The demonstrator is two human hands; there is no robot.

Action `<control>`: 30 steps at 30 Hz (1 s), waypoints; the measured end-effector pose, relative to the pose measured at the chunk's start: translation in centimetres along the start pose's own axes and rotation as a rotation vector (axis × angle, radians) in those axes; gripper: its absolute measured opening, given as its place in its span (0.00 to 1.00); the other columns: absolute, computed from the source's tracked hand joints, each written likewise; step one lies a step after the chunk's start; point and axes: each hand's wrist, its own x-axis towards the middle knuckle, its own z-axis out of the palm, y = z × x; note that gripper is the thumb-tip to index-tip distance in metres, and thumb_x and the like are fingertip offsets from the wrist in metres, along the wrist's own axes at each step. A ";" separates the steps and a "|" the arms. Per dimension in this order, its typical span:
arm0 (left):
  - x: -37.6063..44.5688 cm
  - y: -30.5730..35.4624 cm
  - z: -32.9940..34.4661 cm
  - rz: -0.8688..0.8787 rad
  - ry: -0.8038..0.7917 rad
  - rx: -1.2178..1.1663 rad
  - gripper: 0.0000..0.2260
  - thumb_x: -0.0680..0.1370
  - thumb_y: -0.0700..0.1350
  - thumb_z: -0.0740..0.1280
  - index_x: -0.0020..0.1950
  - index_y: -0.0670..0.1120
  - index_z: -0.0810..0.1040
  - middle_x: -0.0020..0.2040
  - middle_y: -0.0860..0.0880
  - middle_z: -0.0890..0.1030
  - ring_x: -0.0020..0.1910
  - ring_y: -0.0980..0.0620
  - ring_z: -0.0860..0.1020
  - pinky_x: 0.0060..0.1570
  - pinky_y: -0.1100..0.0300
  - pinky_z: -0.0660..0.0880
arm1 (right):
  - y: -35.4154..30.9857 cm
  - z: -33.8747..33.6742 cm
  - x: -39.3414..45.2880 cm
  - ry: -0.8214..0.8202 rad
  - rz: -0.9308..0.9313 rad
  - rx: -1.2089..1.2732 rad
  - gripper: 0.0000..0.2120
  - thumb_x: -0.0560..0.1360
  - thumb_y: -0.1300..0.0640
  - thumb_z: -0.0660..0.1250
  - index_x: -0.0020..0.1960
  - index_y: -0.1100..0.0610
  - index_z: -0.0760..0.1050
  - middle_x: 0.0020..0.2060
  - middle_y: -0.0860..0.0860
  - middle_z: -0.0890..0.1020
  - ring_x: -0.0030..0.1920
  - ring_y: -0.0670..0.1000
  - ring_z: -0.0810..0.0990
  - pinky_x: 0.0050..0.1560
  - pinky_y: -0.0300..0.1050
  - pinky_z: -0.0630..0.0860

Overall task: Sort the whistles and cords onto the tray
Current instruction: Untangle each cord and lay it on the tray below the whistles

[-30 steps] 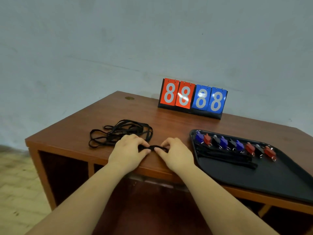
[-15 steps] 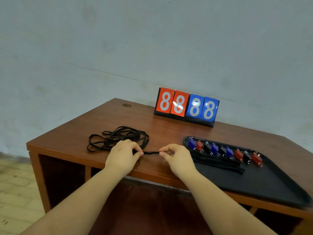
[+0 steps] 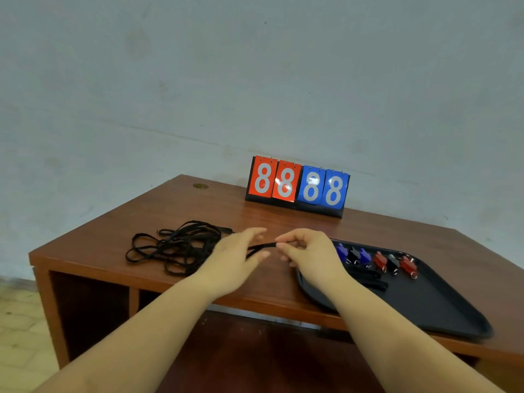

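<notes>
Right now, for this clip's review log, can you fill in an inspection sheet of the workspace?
Surface: brown wooden desk, open cubbies below.
Job's things: black plastic tray at right holding a row of blue, black and red whistles and folded black cords; tangled pile of black cords at left.
Clutter: red and blue flip scoreboard reading 8888.
Grippers: left hand open by a folded black cord; right hand pinches it.
Cables: nothing seen.
Surroundings: grey wall, tiled floor.
</notes>
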 end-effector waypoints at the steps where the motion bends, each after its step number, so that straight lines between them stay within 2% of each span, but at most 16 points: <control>1: 0.2 0.3 0.5 0.012 -0.064 -0.022 0.13 0.79 0.54 0.60 0.63 0.57 0.70 0.59 0.56 0.77 0.58 0.58 0.74 0.56 0.65 0.71 | -0.1 -0.1 -0.1 0.004 -0.015 -0.006 0.04 0.75 0.57 0.68 0.47 0.49 0.79 0.38 0.45 0.82 0.39 0.43 0.80 0.47 0.40 0.78; 2: 0.4 0.6 0.9 0.008 -0.094 -0.035 0.06 0.80 0.54 0.59 0.55 0.58 0.73 0.50 0.55 0.79 0.49 0.58 0.77 0.45 0.69 0.71 | -0.1 -0.4 -0.2 0.012 -0.025 -0.022 0.04 0.75 0.57 0.68 0.46 0.48 0.79 0.38 0.45 0.82 0.40 0.43 0.81 0.48 0.41 0.78; 3: 0.4 0.7 1.0 0.003 -0.093 -0.044 0.05 0.80 0.53 0.58 0.48 0.57 0.73 0.43 0.53 0.79 0.42 0.56 0.77 0.37 0.68 0.69 | 0.0 -0.8 -0.3 0.019 -0.023 -0.046 0.04 0.75 0.56 0.68 0.45 0.47 0.78 0.38 0.46 0.82 0.40 0.44 0.81 0.48 0.41 0.78; 4: 0.4 0.5 1.1 -0.006 -0.085 -0.044 0.08 0.80 0.54 0.57 0.43 0.56 0.72 0.39 0.50 0.78 0.38 0.54 0.76 0.34 0.65 0.68 | 0.3 -1.3 -0.5 0.021 -0.009 -0.079 0.04 0.75 0.56 0.67 0.45 0.47 0.78 0.38 0.45 0.81 0.41 0.45 0.80 0.47 0.39 0.77; 6: 0.2 -0.1 1.0 -0.026 -0.091 -0.033 0.11 0.80 0.55 0.56 0.42 0.54 0.73 0.39 0.45 0.79 0.36 0.49 0.76 0.36 0.59 0.68 | 1.6 -2.6 -0.9 0.021 0.037 -0.157 0.04 0.76 0.57 0.66 0.45 0.49 0.77 0.38 0.44 0.80 0.41 0.44 0.80 0.45 0.35 0.75; 8: 0.0 -0.9 1.0 -0.036 -0.121 0.001 0.12 0.80 0.56 0.55 0.41 0.53 0.72 0.39 0.44 0.79 0.36 0.50 0.74 0.36 0.60 0.67 | 3.5 -3.9 -1.6 0.024 0.083 -0.229 0.04 0.76 0.57 0.66 0.45 0.49 0.77 0.39 0.44 0.80 0.43 0.44 0.79 0.47 0.34 0.74; 11: -0.3 -1.7 1.3 -0.040 -0.188 0.089 0.10 0.80 0.55 0.56 0.42 0.56 0.72 0.40 0.51 0.78 0.38 0.54 0.75 0.38 0.62 0.68 | 5.9 -5.0 -2.7 -0.013 0.114 -0.325 0.04 0.77 0.57 0.65 0.45 0.49 0.76 0.39 0.43 0.80 0.41 0.41 0.78 0.42 0.30 0.70; 13: -0.3 -1.9 1.4 -0.024 -0.193 0.122 0.08 0.80 0.54 0.57 0.45 0.56 0.74 0.43 0.57 0.77 0.43 0.60 0.75 0.43 0.64 0.70 | 7.0 -5.3 -3.1 -0.026 0.120 -0.381 0.05 0.77 0.56 0.64 0.45 0.47 0.75 0.39 0.42 0.79 0.40 0.39 0.76 0.40 0.29 0.68; 18: -0.1 -3.0 0.4 -0.074 -0.138 0.096 0.08 0.80 0.52 0.59 0.48 0.55 0.77 0.47 0.59 0.77 0.48 0.62 0.74 0.50 0.63 0.70 | 9.0 -7.5 -3.2 0.027 0.209 -0.423 0.04 0.78 0.57 0.63 0.46 0.48 0.74 0.43 0.45 0.80 0.44 0.42 0.77 0.41 0.33 0.70; 21: -0.2 -3.2 0.2 -0.094 -0.140 0.050 0.08 0.80 0.52 0.59 0.48 0.55 0.77 0.48 0.59 0.78 0.50 0.62 0.75 0.52 0.62 0.71 | 9.6 -8.0 -3.1 -0.021 0.273 -0.496 0.04 0.77 0.56 0.64 0.47 0.47 0.73 0.49 0.48 0.81 0.48 0.46 0.78 0.51 0.40 0.73; 22: -0.2 -3.0 0.2 -0.087 -0.140 0.032 0.07 0.80 0.52 0.59 0.48 0.55 0.77 0.48 0.60 0.77 0.50 0.62 0.74 0.51 0.63 0.70 | 9.4 -7.6 -3.0 -0.028 0.257 -0.521 0.04 0.77 0.55 0.64 0.50 0.47 0.74 0.53 0.48 0.80 0.52 0.47 0.77 0.55 0.42 0.74; 25: -0.1 -2.0 0.6 -0.067 -0.131 -0.036 0.07 0.80 0.51 0.59 0.49 0.55 0.76 0.47 0.62 0.76 0.48 0.65 0.73 0.49 0.67 0.66 | 7.1 -5.4 -2.7 0.000 0.058 -0.490 0.17 0.77 0.50 0.63 0.66 0.48 0.71 0.62 0.46 0.76 0.64 0.48 0.73 0.66 0.47 0.70; 28: 0.1 -1.0 1.2 -0.036 -0.137 -0.070 0.07 0.80 0.51 0.58 0.49 0.55 0.76 0.47 0.60 0.77 0.49 0.63 0.74 0.45 0.70 0.66 | 3.6 -2.2 -2.6 -0.064 -0.119 -0.362 0.19 0.80 0.50 0.58 0.70 0.48 0.67 0.63 0.44 0.76 0.64 0.45 0.73 0.66 0.42 0.67; 30: 0.2 -0.6 1.4 -0.015 -0.134 -0.092 0.07 0.80 0.51 0.58 0.48 0.55 0.76 0.46 0.59 0.78 0.48 0.62 0.75 0.44 0.69 0.67 | 2.2 0.1 -2.3 -0.165 -0.137 -0.329 0.19 0.81 0.49 0.55 0.71 0.48 0.65 0.64 0.46 0.76 0.64 0.46 0.73 0.64 0.41 0.67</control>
